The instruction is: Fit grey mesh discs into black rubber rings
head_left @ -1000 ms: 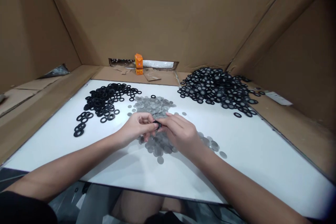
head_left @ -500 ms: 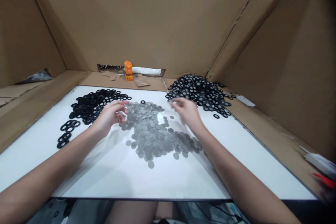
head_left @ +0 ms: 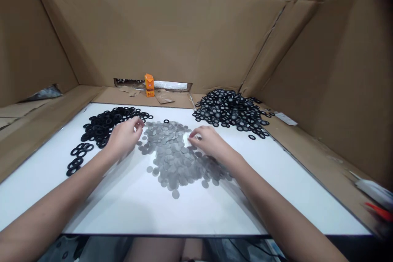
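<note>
My left hand (head_left: pixel 124 136) is at the right side of a pile of black rings (head_left: pixel 100 125). Its fingers are bent together with the thumb, and whatever lies between the tips is hidden. Thin grey discs (head_left: pixel 175 157) are spread over the middle of the white tabletop (head_left: pixel 123 208). Over their right edge, my right hand (head_left: pixel 208 142) has thumb and forefinger pinched low; I cannot make out anything between them. One loose black ring (head_left: pixel 166 121) lies at the far edge of the discs.
Black rings with grey centres form a heap (head_left: pixel 230 108) at the back right. Cardboard walls (head_left: pixel 147 28) enclose the table on three sides. A small orange box (head_left: pixel 149 84) stands at the back by a slot. A white label (head_left: pixel 286 118) lies on the right cardboard ledge.
My right hand has moved from the back-right heap leftward and nearer, to the grey discs. My left hand has drawn slightly left to the black rings, its fingers now closed.
</note>
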The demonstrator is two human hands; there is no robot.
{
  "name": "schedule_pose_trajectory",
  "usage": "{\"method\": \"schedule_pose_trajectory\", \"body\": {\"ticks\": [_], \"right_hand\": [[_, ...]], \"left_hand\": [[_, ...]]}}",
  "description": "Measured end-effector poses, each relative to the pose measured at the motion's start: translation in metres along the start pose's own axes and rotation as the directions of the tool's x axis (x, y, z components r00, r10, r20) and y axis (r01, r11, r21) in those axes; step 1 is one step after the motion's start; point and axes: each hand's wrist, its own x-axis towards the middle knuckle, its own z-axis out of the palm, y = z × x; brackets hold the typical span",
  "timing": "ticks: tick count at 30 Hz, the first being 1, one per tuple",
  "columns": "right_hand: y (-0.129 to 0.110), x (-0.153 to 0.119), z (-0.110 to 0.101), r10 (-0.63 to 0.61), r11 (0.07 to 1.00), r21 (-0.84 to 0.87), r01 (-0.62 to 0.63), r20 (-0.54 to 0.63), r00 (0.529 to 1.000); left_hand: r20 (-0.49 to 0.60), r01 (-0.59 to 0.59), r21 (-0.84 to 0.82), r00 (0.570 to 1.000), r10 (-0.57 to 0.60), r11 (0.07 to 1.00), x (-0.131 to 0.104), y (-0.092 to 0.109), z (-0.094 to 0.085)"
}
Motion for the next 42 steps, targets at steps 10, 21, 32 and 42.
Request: {"method": "schedule_pose_trajectory", "body": {"ticks": [10, 21, 32, 42], "right_hand": [[-0.008, -0.019, 0.006, -0.141, 0.988, 0.081, 0.131, 0.126, 0.982], [0.003, -0.004, 0.011, -0.206, 0.971, 0.136, 0.197, 0.055, 0.977], [-0.022, -0.016, 0.004, -0.155, 0.818, 0.538, 0.201, -0.131, 0.979], [-0.039, -0.023, 0.016, -0.091, 0.710, 0.704, 0.039, 0.036, 0.995]], "left_hand": [[0.074, 0.010, 0.553, 0.995, -0.061, 0.833, 0.023, -0.055, -0.012], [0.059, -0.007, 0.505, 0.998, -0.026, 0.863, 0.040, -0.071, -0.021], [-0.033, -0.009, 0.185, 0.999, 0.015, 0.983, 0.028, -0.040, -0.021], [0.317, 0.134, -0.678, 0.940, 0.123, 0.723, -0.029, 0.040, 0.026]]}}
